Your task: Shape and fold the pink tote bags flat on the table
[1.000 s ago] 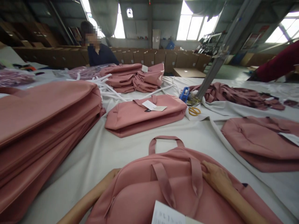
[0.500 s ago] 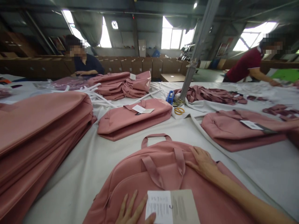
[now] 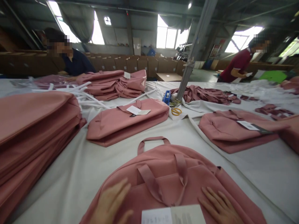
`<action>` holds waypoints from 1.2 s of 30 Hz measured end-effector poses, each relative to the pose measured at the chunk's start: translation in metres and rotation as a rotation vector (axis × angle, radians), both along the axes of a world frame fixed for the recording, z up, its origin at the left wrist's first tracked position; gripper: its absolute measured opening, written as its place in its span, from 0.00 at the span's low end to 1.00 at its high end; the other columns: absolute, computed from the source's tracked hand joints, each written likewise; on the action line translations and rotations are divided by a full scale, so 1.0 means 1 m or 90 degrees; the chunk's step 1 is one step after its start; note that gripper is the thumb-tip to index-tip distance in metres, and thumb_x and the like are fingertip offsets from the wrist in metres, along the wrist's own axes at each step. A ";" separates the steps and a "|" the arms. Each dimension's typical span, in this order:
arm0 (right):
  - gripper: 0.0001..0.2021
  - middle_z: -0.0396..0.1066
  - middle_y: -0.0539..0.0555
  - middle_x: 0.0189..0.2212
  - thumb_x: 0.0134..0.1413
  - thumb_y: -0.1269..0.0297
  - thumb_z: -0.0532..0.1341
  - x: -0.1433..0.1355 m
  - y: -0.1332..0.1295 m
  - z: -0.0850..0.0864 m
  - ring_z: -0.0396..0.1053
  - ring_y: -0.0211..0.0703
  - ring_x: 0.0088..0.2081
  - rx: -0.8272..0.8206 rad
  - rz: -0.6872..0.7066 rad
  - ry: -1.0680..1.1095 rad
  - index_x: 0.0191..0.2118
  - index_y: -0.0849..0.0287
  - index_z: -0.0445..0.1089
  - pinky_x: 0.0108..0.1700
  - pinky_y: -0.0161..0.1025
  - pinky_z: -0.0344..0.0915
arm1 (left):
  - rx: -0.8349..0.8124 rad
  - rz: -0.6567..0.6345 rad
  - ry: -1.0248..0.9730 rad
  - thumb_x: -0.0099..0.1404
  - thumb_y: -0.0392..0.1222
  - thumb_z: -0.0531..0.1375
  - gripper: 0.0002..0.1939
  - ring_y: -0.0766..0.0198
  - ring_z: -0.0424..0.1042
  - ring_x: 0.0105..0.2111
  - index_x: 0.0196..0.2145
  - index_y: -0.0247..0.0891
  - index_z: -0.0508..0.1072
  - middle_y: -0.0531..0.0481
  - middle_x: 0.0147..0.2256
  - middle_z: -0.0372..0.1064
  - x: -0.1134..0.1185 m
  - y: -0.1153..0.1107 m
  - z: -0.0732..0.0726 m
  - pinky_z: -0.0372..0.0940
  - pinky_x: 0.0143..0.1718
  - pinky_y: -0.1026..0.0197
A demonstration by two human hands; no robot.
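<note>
In front of me a pink bag [image 3: 168, 174] lies flat, its two handles toward the far side and a loop of strap beyond its top edge. A white and beige paper tag [image 3: 174, 214] rests on it, cut off by the bottom of the view. My left hand [image 3: 112, 202] is over the bag's left part, fingers extended, a little blurred; whether it touches the fabric I cannot tell. To the right of the tag, my right hand [image 3: 218, 203] lies flat on the bag with fingers spread. Neither hand holds anything.
Folded pink bags form a tall stack [image 3: 35, 130] at left. Tagged bags lie ahead [image 3: 130, 119] and at right [image 3: 235, 130]. Yellow-handled scissors [image 3: 176, 111] and a blue tape dispenser [image 3: 166, 97] sit by a metal post [image 3: 193, 53]. Two people stand across the table.
My right hand has slid from the bag's upper edge down toward me, beside the tag. My left hand has left the tag's edge and shifted left. The view has turned slightly right.
</note>
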State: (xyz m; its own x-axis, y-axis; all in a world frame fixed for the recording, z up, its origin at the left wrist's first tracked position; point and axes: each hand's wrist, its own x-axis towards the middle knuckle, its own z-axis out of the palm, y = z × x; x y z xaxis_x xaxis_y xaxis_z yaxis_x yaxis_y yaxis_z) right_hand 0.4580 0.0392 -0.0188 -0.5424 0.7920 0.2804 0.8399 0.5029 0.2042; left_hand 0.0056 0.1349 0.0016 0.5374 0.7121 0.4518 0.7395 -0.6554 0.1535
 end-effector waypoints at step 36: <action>0.18 0.67 0.53 0.27 0.69 0.65 0.44 -0.106 0.122 0.093 0.59 0.44 0.29 -0.220 0.192 0.249 0.31 0.59 0.66 0.33 0.42 0.51 | -0.680 -0.465 -0.127 0.74 0.47 0.44 0.23 0.60 0.54 0.63 0.58 0.36 0.66 0.46 0.62 0.57 0.109 0.186 0.110 0.47 0.65 0.56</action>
